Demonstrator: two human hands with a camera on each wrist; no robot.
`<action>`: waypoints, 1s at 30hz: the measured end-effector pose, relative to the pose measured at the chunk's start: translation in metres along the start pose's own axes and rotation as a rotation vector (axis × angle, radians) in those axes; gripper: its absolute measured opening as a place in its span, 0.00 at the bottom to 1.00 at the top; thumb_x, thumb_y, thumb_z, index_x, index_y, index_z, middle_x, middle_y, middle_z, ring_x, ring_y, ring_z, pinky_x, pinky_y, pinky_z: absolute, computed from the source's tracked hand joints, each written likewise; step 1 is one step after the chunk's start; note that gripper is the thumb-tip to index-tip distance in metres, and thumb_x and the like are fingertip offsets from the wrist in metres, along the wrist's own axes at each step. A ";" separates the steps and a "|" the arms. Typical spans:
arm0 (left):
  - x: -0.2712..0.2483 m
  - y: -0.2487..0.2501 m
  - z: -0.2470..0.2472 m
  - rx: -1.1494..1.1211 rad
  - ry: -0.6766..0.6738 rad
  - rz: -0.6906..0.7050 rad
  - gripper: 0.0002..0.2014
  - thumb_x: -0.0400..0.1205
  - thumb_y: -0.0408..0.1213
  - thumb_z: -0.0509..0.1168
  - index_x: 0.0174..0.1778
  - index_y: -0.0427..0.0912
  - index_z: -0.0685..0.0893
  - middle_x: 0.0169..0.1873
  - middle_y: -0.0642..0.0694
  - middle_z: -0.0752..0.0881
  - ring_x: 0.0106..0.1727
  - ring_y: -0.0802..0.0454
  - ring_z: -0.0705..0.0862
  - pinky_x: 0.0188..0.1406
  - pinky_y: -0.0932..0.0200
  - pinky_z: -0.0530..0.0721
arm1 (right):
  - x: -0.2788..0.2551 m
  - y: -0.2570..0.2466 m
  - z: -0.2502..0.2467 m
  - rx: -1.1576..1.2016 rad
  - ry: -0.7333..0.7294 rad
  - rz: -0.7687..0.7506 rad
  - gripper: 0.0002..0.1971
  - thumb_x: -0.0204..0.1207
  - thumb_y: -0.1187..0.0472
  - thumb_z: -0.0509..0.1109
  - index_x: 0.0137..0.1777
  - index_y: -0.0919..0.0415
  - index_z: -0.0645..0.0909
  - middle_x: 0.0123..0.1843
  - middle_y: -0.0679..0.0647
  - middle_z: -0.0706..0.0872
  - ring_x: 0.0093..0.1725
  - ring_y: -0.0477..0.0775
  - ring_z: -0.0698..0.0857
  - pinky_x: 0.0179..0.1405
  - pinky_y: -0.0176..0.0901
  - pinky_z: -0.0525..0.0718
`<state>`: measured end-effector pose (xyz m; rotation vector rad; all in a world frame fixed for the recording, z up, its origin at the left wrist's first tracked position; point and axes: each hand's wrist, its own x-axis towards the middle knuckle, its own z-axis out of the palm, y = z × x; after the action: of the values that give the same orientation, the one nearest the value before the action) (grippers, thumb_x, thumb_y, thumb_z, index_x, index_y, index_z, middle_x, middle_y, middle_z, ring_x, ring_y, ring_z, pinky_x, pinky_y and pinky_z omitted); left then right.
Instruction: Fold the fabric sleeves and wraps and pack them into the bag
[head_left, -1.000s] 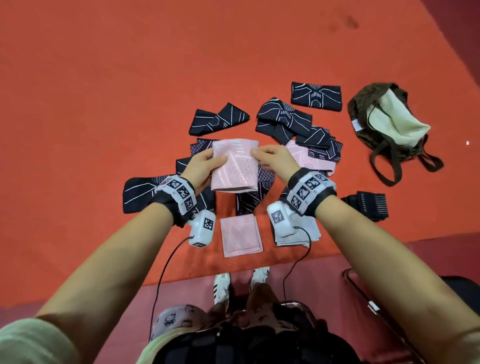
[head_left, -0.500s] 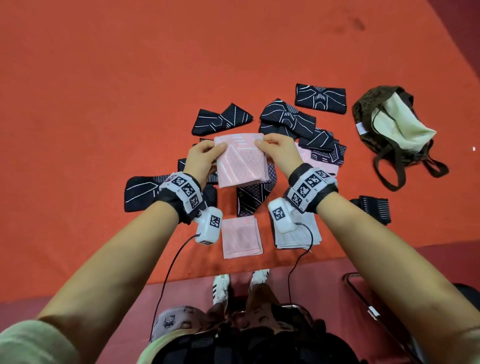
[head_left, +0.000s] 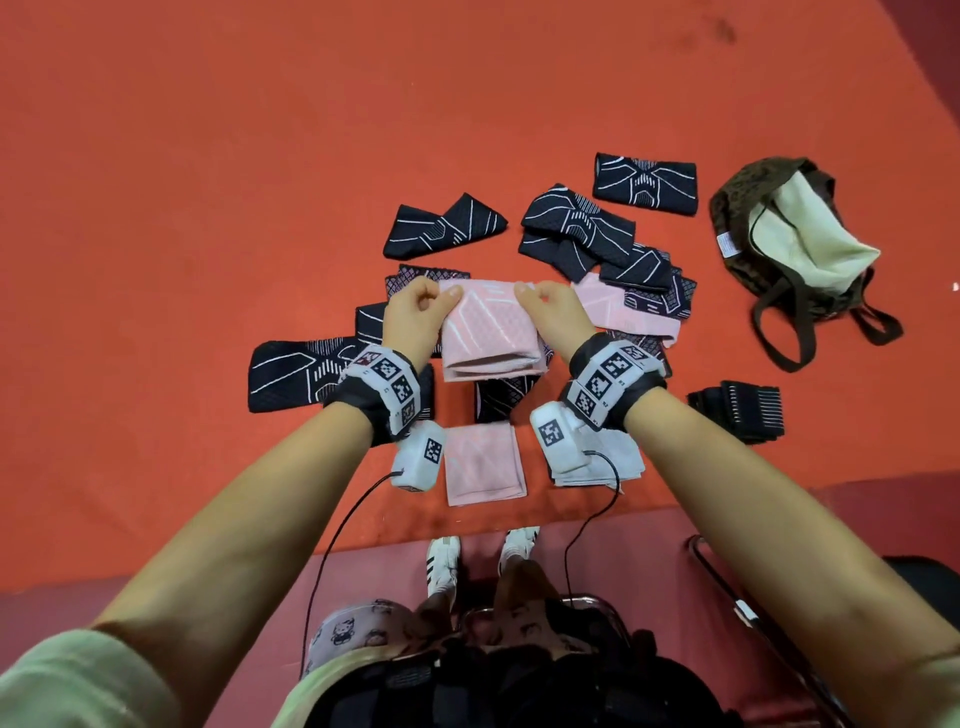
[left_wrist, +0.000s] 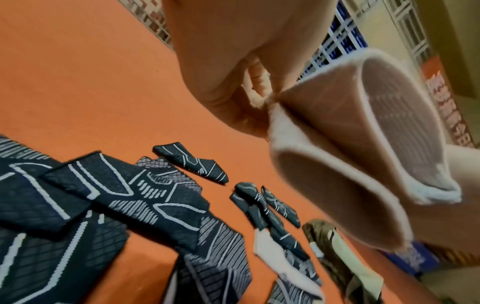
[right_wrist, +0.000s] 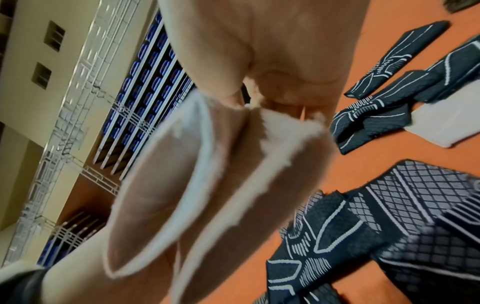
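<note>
Folded pink sleeve, held above the orange floor. The left hand pinches its far left corner and the right hand its far right corner, each grip closed on the fabric. Black patterned sleeves lie beneath and beyond; the open brown bag lies far right.

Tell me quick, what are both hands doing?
Left hand: pinching the pink sleeve's top corner.
Right hand: pinching its other top corner.
</note>
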<state>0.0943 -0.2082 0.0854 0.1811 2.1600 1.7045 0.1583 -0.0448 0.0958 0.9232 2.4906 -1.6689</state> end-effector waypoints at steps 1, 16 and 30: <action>-0.003 -0.008 0.000 0.031 -0.001 -0.010 0.14 0.80 0.38 0.68 0.30 0.46 0.73 0.26 0.48 0.73 0.29 0.54 0.69 0.29 0.62 0.68 | -0.002 0.008 0.002 -0.012 -0.018 0.023 0.21 0.82 0.60 0.64 0.28 0.55 0.63 0.28 0.50 0.65 0.29 0.47 0.65 0.29 0.39 0.63; -0.082 -0.140 0.010 0.044 -0.406 -0.439 0.35 0.75 0.19 0.69 0.76 0.46 0.66 0.32 0.47 0.77 0.23 0.63 0.82 0.18 0.62 0.84 | -0.068 0.131 0.053 -0.007 -0.193 0.334 0.25 0.70 0.73 0.73 0.67 0.65 0.73 0.54 0.55 0.81 0.52 0.56 0.83 0.58 0.47 0.83; -0.098 -0.187 0.022 0.719 -0.376 -0.305 0.37 0.72 0.35 0.72 0.74 0.42 0.59 0.64 0.37 0.73 0.60 0.35 0.79 0.56 0.46 0.78 | -0.078 0.190 0.091 -0.480 -0.248 0.116 0.29 0.79 0.66 0.63 0.78 0.45 0.66 0.49 0.58 0.77 0.49 0.59 0.79 0.60 0.46 0.78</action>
<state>0.2177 -0.2684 -0.0769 0.3115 2.2569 0.6201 0.2835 -0.1083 -0.0796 0.7349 2.4397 -1.0061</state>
